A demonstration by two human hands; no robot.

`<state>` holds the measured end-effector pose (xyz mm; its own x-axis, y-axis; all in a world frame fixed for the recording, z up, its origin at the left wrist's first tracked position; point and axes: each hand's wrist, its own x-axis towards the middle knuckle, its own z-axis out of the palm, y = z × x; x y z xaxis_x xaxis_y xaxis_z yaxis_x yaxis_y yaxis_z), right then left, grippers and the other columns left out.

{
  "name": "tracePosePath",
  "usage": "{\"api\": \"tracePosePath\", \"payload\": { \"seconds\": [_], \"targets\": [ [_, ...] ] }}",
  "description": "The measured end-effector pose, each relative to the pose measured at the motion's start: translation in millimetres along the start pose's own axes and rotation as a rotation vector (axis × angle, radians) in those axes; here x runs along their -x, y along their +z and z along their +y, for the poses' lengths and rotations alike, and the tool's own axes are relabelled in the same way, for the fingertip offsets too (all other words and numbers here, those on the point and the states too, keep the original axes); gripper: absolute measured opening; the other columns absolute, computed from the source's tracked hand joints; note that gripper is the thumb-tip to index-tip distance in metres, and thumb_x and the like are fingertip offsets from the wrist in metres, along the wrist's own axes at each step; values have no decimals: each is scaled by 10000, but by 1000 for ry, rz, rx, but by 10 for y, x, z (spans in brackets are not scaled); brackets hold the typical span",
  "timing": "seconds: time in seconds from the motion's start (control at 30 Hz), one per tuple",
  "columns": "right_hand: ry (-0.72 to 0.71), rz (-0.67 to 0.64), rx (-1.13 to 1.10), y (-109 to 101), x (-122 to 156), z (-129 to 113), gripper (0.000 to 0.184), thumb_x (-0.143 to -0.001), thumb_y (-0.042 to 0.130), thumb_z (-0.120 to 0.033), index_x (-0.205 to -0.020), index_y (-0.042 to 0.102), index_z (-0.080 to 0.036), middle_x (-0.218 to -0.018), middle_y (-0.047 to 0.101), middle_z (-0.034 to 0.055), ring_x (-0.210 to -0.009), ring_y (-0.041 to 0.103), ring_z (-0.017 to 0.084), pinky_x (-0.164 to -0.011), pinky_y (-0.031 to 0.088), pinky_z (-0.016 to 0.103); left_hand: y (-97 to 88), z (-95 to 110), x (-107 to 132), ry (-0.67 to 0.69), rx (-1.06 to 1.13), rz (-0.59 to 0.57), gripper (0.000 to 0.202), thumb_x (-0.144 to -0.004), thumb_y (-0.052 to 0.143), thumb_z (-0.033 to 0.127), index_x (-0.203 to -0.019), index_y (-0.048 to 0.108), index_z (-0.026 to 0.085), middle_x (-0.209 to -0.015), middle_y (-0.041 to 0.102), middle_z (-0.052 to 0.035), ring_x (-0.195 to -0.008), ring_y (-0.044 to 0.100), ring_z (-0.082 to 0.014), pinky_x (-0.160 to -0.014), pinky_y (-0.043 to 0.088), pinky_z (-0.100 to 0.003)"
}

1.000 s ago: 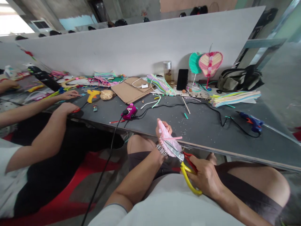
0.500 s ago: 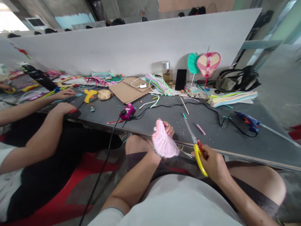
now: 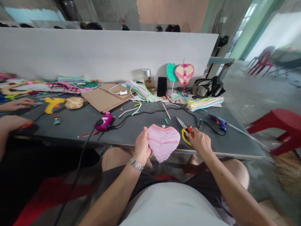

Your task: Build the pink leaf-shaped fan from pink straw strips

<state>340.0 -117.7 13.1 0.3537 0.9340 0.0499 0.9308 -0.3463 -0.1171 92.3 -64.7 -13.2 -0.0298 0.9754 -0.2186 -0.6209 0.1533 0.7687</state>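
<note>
A pink, pleated heart-shaped piece point(image 3: 164, 142), much like a small fan, is gripped at its left edge by my left hand point(image 3: 142, 145). Its broad top faces the table and its point hangs down in front of the table edge. My right hand point(image 3: 200, 141) is closed on the scissors point(image 3: 185, 137) with yellow and red handles. Their blades lie at the table surface, pointing up and left. A short green piece point(image 3: 166, 121) rests between the heart and the scissors' tip.
A blue glue gun point(image 3: 219, 123) lies right, its black cord crossing the table. A magenta power socket point(image 3: 105, 121) sits left. Behind are cardboard point(image 3: 101, 100), coloured strip bundles point(image 3: 207, 103), a phone point(image 3: 162, 87) and heart fans point(image 3: 185, 74). A co-worker's hands point(image 3: 14, 122) are at far left.
My left hand has turned the pink heart from edge-on to flat and facing me. The scissors have gone from raised over the table edge down to the tabletop. The view has swung right.
</note>
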Motion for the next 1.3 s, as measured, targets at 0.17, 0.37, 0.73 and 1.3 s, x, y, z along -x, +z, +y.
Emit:
{"api": "tracePosePath", "payload": {
  "seconds": [0.17, 0.37, 0.73, 1.3],
  "targets": [
    [-143, 280, -382, 16, 103, 139, 294, -997, 418, -243, -922, 692, -168, -973, 756, 143, -915, 705, 235, -778, 477, 309, 0, -6, 82, 15, -74, -63, 531, -673, 887, 626, -824, 671, 165, -679, 656, 22, -654, 630, -145, -704, 498, -289],
    [-42, 76, -1105, 93, 394, 93, 297, -880, 616, -448, -898, 724, -171, -751, 750, 70, -646, 680, 193, -623, 532, 302, 42, 26, 172, 13, -100, -93, 498, -712, 880, 592, -765, 593, 188, -569, 489, 83, -505, 468, -88, -528, 362, -230],
    [32, -167, -1600, 83, 351, -167, 224, -810, 657, -391, -724, 578, -200, -609, 626, -8, -517, 544, 114, -507, 409, 240, -16, 79, -68, 68, -67, -47, 493, -693, 892, 565, -780, 604, 173, -656, 594, 45, -609, 572, -110, -600, 436, -235],
    [-246, -239, -1393, -172, -1229, -679, 418, -771, 723, -593, -746, 638, -184, -546, 567, -43, -472, 462, 83, -466, 371, 220, 489, 468, -1145, 396, -401, -99, 139, -859, 773, 297, -889, 786, 162, -984, 771, -94, -964, 698, -199, -847, 503, -265]
  ]
}}
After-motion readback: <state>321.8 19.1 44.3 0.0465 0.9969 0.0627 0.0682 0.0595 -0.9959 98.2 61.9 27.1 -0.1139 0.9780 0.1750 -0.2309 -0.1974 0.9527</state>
